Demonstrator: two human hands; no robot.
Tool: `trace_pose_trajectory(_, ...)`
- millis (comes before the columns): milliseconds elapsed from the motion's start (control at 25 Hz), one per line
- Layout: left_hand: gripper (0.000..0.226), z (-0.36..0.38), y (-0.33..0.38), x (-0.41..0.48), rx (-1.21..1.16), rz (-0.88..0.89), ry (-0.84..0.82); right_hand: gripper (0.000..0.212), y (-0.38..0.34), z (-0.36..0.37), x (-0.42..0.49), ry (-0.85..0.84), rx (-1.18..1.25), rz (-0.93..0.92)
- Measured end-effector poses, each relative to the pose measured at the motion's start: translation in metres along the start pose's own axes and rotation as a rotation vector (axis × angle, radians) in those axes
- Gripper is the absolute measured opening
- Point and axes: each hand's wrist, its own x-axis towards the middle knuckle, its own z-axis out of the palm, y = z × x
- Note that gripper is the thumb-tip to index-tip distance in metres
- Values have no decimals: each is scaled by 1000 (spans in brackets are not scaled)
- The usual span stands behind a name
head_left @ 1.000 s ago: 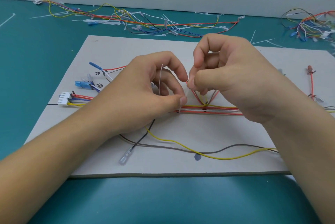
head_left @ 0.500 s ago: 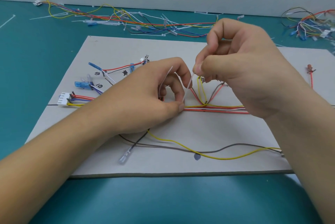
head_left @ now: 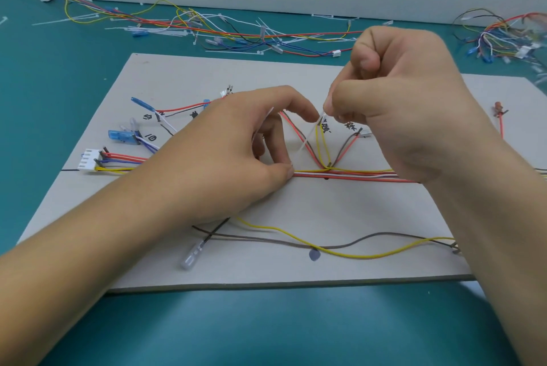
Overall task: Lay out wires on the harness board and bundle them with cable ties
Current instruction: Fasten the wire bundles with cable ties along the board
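White cable tie [head_left: 309, 136] pinched by right hand [head_left: 414, 111], left hand [head_left: 231, 158] pinching wires [head_left: 355, 176]

Grey harness board [head_left: 355, 211], teal table [head_left: 59, 69], red, yellow, white and brown wires [head_left: 355, 176], white cable tie [head_left: 307, 140], blue terminals [head_left: 118, 136].

We saw the left hand [head_left: 225, 155] and the right hand [head_left: 414, 117], both bare. The left forearm [head_left: 88, 241] and the right forearm [head_left: 509, 232] were bare too, as far as the view reached. The fingernails [head_left: 289, 171] we could make out were cut short.
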Motion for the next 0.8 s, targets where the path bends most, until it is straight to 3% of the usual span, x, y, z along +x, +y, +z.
trace_pose_trajectory(240,43,3,-1,-6,67,-4,80,37,2,-6,0,-103,-126,-113)
trace_pose_trajectory(400,20,4,-4,-13,94,-4,156,9,-2,-33,5,-313,-664,26)
trace_pose_trajectory(480,6,2,-5,-13,150,2,149,9,-4,-35,1,-480,-825,83)
trace_pose_trajectory(800,8,-2,-4,-7,238,33,130,10,-3,-20,-8,-524,-920,-158)
